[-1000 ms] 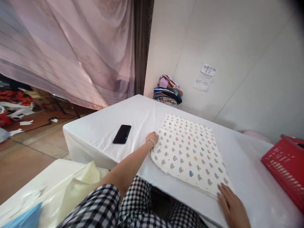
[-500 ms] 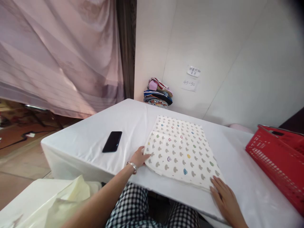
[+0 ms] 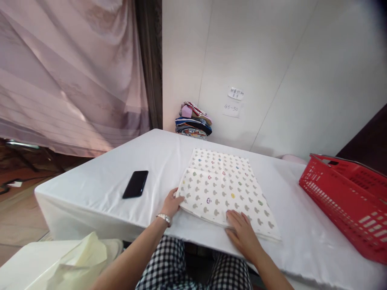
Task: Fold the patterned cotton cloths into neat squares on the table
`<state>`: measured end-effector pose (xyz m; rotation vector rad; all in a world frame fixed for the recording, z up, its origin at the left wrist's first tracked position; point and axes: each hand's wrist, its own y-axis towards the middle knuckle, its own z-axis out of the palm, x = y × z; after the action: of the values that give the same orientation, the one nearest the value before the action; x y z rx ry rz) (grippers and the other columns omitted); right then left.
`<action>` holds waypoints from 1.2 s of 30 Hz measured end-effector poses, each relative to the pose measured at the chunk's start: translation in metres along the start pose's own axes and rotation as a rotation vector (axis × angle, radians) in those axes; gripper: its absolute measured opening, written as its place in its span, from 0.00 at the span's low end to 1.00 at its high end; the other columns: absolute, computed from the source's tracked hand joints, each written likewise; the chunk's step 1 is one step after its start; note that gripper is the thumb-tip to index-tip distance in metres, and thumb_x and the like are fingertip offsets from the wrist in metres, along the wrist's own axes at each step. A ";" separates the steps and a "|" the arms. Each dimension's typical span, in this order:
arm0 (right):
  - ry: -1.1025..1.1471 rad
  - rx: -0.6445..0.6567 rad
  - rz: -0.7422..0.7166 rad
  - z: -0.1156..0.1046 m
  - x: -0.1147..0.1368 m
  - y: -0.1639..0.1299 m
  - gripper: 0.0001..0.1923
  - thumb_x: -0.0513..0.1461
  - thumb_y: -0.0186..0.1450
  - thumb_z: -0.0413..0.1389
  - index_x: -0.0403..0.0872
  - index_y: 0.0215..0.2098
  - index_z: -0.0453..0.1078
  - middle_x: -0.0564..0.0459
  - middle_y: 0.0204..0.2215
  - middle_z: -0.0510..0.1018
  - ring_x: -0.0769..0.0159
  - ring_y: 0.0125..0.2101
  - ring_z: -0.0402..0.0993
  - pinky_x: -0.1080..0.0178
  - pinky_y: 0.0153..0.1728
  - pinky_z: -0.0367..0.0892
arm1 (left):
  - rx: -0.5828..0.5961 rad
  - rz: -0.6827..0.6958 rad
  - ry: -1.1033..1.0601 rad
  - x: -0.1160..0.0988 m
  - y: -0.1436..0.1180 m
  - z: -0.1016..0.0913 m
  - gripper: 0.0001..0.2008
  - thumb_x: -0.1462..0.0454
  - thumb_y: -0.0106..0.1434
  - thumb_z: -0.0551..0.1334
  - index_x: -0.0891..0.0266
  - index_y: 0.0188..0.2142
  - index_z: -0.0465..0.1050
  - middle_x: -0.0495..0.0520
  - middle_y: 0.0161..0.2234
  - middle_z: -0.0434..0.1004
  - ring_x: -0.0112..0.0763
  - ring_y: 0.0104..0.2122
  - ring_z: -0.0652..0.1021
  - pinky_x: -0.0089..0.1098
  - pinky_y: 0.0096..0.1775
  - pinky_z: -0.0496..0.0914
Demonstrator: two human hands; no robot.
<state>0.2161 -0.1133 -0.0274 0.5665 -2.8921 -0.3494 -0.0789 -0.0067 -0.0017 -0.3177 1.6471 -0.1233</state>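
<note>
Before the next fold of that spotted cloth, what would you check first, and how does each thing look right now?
1. Left hand at the cloth's near left corner: ok.
2. Right hand flat on the near edge: ok.
3. Cloth lies smooth on the table: ok.
4. Phone apart from the cloth: ok.
5. Basket apart from the cloth: ok.
6. Whether the left fingers are under the layers: cannot tell.
</note>
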 end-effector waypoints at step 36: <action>-0.261 -0.094 0.409 -0.034 -0.151 -0.096 0.24 0.32 0.55 0.42 0.49 0.41 0.75 0.50 0.43 0.77 0.58 0.45 0.72 0.53 0.45 0.64 | 0.350 -0.001 0.202 0.010 -0.044 0.019 0.36 0.71 0.50 0.59 0.63 0.59 0.50 0.42 0.21 0.67 0.22 0.13 0.66 0.23 0.16 0.59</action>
<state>0.3947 -0.1472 -0.0387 -0.0990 -3.1137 -0.5246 -0.0547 -0.0491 -0.0013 -0.0392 1.7870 -0.4511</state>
